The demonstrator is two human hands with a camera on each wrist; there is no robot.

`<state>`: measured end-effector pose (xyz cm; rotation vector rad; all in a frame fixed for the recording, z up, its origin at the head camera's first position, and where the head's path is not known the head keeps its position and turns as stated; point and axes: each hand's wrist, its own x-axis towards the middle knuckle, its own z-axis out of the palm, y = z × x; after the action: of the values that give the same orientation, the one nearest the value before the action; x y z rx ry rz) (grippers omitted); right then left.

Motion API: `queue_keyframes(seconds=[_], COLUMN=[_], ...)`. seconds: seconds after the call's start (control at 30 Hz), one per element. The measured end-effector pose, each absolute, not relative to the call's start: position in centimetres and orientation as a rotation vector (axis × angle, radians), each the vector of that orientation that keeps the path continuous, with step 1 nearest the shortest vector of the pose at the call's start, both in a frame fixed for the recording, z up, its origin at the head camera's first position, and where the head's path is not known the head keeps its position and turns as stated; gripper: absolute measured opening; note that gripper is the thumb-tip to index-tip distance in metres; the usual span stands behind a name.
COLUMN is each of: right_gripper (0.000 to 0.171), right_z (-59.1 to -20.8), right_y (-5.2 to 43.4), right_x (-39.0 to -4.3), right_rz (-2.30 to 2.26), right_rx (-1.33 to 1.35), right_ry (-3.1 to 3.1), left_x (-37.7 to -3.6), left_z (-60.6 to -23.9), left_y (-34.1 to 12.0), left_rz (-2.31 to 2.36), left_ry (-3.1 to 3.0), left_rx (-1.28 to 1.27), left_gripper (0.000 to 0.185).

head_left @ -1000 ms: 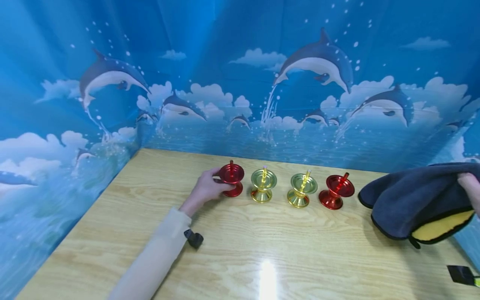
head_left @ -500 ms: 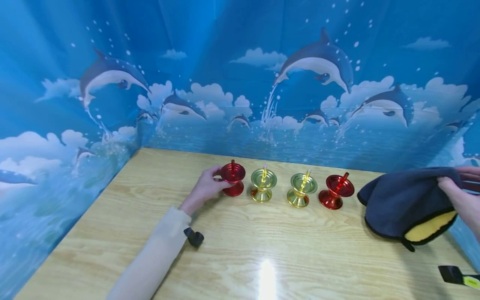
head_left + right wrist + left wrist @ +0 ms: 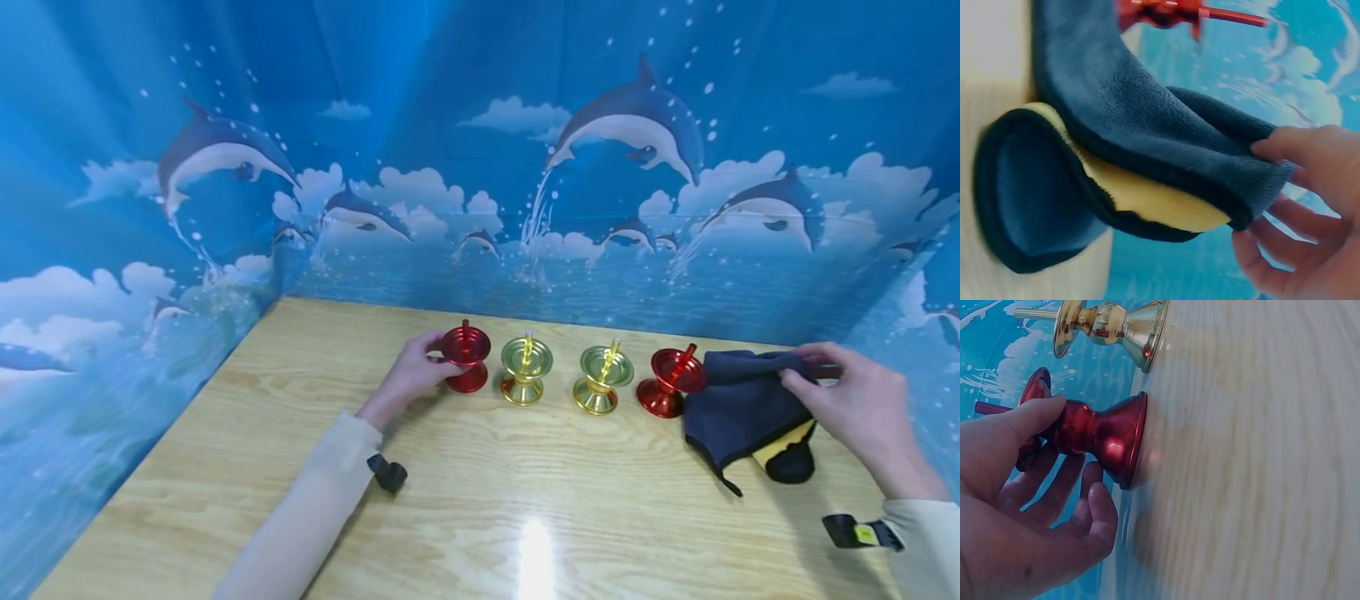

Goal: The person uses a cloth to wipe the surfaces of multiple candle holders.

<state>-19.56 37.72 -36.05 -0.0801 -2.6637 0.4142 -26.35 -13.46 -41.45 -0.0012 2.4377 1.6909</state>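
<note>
Four small metal candle holders stand in a row on the wooden table [image 3: 525, 500]: red [image 3: 465, 358], gold [image 3: 527, 371], gold [image 3: 602, 380], red [image 3: 667, 383]. My left hand [image 3: 423, 367] grips the left red holder [image 3: 1100, 434], thumb on its stem and fingers curled under it; that holder stands on the table. A gold holder [image 3: 1110, 322] stands beside it. My right hand [image 3: 840, 400] pinches a dark blue cloth with a yellow inner side [image 3: 738, 412], which rests on the table against the right red holder. In the right wrist view the fingers [image 3: 1272, 150] clamp the folded cloth [image 3: 1135, 156] below the red holder [image 3: 1160, 9].
A blue dolphin-print backdrop [image 3: 480, 167] walls the table at the back and on both sides. Black wrist-camera straps show at my left sleeve [image 3: 387, 475] and right sleeve [image 3: 855, 532]. Bare wood lies in front of the row.
My right hand has carried the cloth leftward and down from the far right until it lies on the table against the right red holder. The left hand keeps its grip unmoved.
</note>
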Motion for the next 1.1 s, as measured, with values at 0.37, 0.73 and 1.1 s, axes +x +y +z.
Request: queue_keyframes(seconds=[0.37, 0.73, 1.1], right_gripper=[0.051, 0.075, 0.07], right_z=[-38.2, -39.9, -40.5], right_y=[39.0, 39.6, 41.4], right_x=[-20.6, -20.2, -20.2], right_rz=[0.286, 0.252, 0.242], right_rx=[0.232, 0.352, 0.318], right_ry=[-3.135, -3.129, -3.129], left_x=[-25.0, -23.3, -20.5], left_z=[-41.2, -40.8, -40.5], left_y=[-15.2, -16.9, -17.7], left_rz=[1.704, 1.461, 0.816], left_ry=[2.414, 2.693, 3.227], left_rx=[0.144, 0.214, 0.509], left_gripper=[0.056, 0.059, 0.058])
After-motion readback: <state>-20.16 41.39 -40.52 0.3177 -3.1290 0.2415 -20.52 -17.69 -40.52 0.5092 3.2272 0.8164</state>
